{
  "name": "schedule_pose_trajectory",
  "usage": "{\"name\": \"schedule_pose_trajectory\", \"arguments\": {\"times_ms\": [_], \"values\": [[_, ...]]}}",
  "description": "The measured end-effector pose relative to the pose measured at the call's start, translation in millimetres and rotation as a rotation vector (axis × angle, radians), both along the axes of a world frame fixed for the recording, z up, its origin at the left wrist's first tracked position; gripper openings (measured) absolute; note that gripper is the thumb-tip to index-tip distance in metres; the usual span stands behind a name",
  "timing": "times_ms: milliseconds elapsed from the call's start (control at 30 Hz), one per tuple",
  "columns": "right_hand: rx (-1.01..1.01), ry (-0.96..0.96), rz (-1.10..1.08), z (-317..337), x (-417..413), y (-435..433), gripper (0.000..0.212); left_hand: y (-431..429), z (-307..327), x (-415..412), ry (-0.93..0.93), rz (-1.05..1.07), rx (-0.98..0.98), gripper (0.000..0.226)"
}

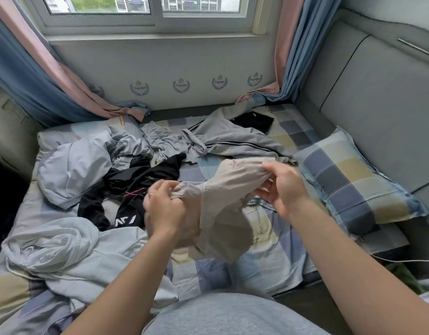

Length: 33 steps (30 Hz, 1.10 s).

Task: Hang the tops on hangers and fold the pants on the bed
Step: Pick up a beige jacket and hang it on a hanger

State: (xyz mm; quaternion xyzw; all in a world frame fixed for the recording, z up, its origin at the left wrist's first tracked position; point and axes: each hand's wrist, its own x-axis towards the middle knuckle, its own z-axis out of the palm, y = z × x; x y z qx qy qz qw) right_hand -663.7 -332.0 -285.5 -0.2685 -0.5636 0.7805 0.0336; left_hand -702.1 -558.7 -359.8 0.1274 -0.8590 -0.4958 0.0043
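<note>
Both my hands hold a beige garment (223, 209) up over the middle of the bed (269, 259). My left hand (165, 209) grips its bunched edge on the left, and my right hand (281, 184) pinches the cloth on the right. The rest of it hangs down between them. A grey piece with black stripes (233, 139) lies spread behind it. A black garment with white lettering (133, 187) lies crumpled to the left. A pale blue jacket (75, 165) is heaped at the far left. A small folded black item (254, 122) lies near the wall. No hanger shows.
A checked pillow (353, 184) lies at the right against the grey padded headboard (378, 105). A rumpled pale blue quilt (63, 252) fills the near left. Curtains (39, 81) hang at both sides of the window (148, 10), and a white cable (402, 261) runs at the right edge.
</note>
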Motion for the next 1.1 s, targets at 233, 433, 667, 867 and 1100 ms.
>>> {"name": "schedule_pose_trajectory", "arguments": {"times_ms": [233,433,667,867,1100], "values": [[0.373,-0.649,0.754,-69.1,43.0,-7.2,0.019,-4.9,22.0,-17.0,0.074,0.089,0.461,0.053],[0.477,-0.273,0.631,-58.7,25.1,-29.1,0.028,-9.2,34.3,-16.8,0.081,-0.223,0.553,0.051],[0.311,0.022,0.743,-37.8,5.3,-54.9,0.064,-14.6,58.8,-17.3,0.153,-0.587,0.53,0.05],[0.397,0.136,0.621,-44.9,-6.6,-72.5,0.014,-17.1,62.4,-21.7,0.198,-0.663,0.422,0.036],[0.473,-0.09,0.273,-53.7,-13.1,-62.1,0.027,-27.2,37.6,-24.1,0.03,-0.371,0.02,0.021]]}}
